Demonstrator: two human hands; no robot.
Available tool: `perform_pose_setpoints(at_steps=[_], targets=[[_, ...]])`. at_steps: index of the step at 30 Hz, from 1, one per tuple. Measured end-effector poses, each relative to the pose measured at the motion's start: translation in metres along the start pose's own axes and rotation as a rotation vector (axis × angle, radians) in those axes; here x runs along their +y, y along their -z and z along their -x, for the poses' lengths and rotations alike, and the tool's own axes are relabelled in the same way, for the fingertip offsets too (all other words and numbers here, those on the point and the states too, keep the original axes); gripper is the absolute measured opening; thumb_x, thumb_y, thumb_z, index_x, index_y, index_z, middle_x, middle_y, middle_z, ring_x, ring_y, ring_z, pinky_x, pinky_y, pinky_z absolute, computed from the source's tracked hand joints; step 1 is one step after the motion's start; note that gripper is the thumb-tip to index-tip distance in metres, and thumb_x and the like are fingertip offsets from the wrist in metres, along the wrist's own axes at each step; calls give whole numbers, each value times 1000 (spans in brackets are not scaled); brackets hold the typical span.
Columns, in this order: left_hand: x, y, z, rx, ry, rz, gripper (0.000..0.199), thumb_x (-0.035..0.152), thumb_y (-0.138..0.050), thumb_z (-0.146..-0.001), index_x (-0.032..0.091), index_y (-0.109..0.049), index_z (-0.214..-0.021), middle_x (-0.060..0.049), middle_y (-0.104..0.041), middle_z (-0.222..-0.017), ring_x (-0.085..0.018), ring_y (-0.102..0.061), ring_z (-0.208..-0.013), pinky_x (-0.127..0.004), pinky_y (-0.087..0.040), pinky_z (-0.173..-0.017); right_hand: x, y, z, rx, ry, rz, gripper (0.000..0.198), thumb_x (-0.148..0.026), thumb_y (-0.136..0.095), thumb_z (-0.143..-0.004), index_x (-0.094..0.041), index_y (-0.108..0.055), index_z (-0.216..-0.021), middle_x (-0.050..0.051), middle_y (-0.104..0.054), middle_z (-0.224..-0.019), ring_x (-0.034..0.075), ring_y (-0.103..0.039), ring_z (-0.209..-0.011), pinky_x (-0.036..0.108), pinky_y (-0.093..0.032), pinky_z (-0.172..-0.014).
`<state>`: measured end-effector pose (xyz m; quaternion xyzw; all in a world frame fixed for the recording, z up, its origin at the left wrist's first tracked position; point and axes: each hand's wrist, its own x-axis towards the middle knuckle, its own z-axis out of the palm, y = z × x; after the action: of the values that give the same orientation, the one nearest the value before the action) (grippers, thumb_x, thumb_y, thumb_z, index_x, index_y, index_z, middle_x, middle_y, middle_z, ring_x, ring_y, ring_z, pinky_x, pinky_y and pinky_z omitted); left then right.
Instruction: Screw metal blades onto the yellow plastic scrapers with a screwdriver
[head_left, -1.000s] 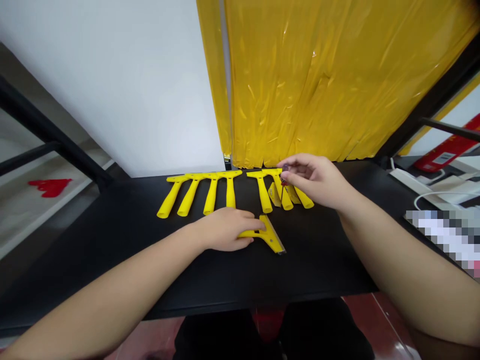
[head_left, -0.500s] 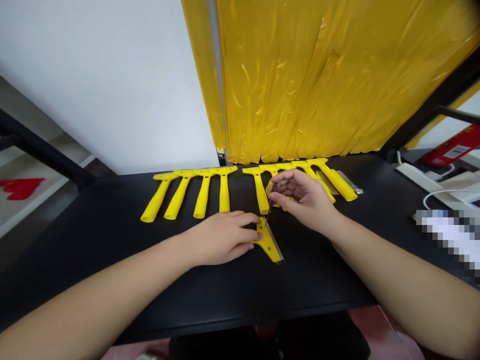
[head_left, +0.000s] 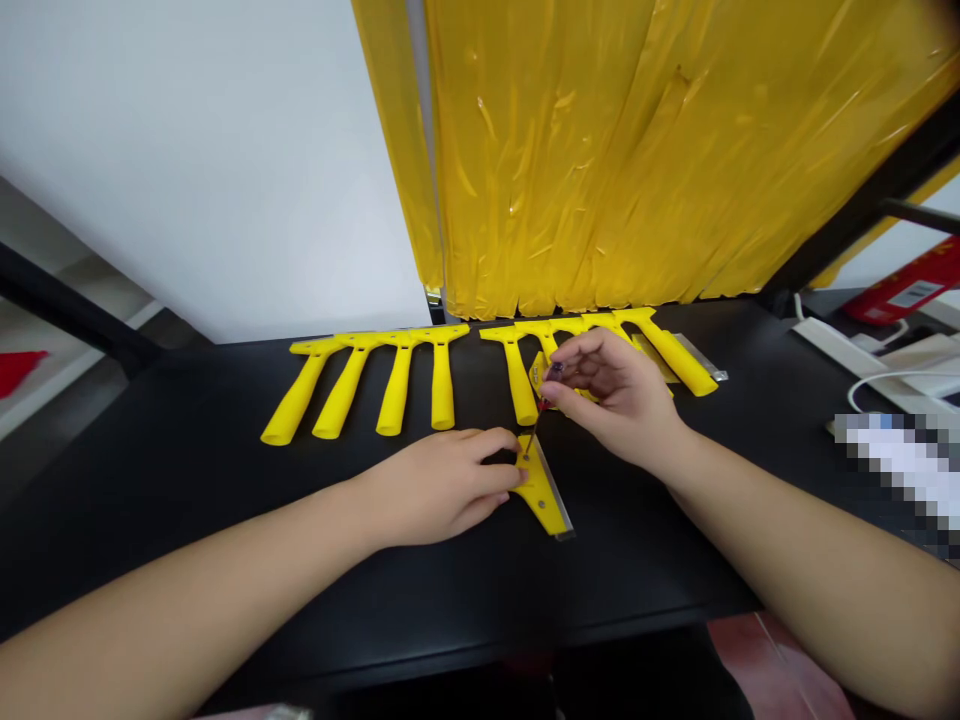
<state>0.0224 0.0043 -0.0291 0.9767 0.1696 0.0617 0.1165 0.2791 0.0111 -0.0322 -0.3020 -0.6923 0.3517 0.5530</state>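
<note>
My left hand is closed on a yellow scraper, holding it flat on the black table; its handle is hidden under the palm. A metal blade edge runs along the scraper's right side, and two screws show on its head. My right hand pinches a small screwdriver by its dark, reddish handle. The screwdriver's thin shaft points down, its tip at the upper screw of the scraper. Behind my hands lie more yellow scrapers in a row, some partly covered by my right hand.
The black table ends at a front edge near me. A white panel and yellow plastic sheeting rise behind it. At the right are a white power strip, a cable, and a red package.
The screwdriver tip has moved from beside the upper screw onto it. My view has shifted slightly; both hands keep their grips.
</note>
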Motion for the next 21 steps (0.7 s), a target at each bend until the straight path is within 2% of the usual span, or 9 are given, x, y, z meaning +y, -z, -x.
perform_pose_setpoints(at_steps=[6, 11, 14, 17, 21], targets=[[1, 1, -1, -20, 5, 18, 28, 23, -54, -106, 23, -70, -129, -7, -62, -106, -21, -64, -89, -33, -56, -82, -1, -1, 1, -31, -3, 26, 26, -20, -81, -92, -26, -62, -109, 0, -70, -94, 15, -72, -81, 30, -63, -72], [-1, 1, -1, -20, 29, 80, 24, 23, -56, -106, 25, -71, -125, -5, -60, -100, -19, -62, -88, -29, -52, -77, -5, 2, 2, -54, 83, 100, 26, -21, -82, -90, -27, -61, -102, 0, -66, -91, 17, -69, -78, 33, -62, -68], [-2, 1, -1, -15, 38, 107, 17, 23, -56, -106, 23, -70, -115, -4, -59, -98, -19, -61, -86, -28, -50, -75, -8, 4, 2, -83, 134, 165, 23, -24, -81, -91, -28, -61, -99, 1, -66, -89, 19, -66, -77, 36, -61, -68], [-2, 0, -2, 4, 49, 118, 6, 22, -59, -105, 20, -64, -103, -5, -61, -100, -19, -62, -87, -30, -50, -76, -9, 5, 1, -101, 187, 218, 22, -26, -81, -91, -30, -61, -99, 2, -67, -87, 21, -65, -77, 40, -60, -67], [-2, 0, -2, 12, 49, 136, 7, 22, -61, -104, 20, -58, -98, -5, -62, -101, -20, -62, -88, -31, -50, -77, -8, 5, 0, -111, 249, 262, 21, -22, -79, -92, -31, -61, -99, 2, -67, -87, 22, -65, -77, 41, -58, -67]])
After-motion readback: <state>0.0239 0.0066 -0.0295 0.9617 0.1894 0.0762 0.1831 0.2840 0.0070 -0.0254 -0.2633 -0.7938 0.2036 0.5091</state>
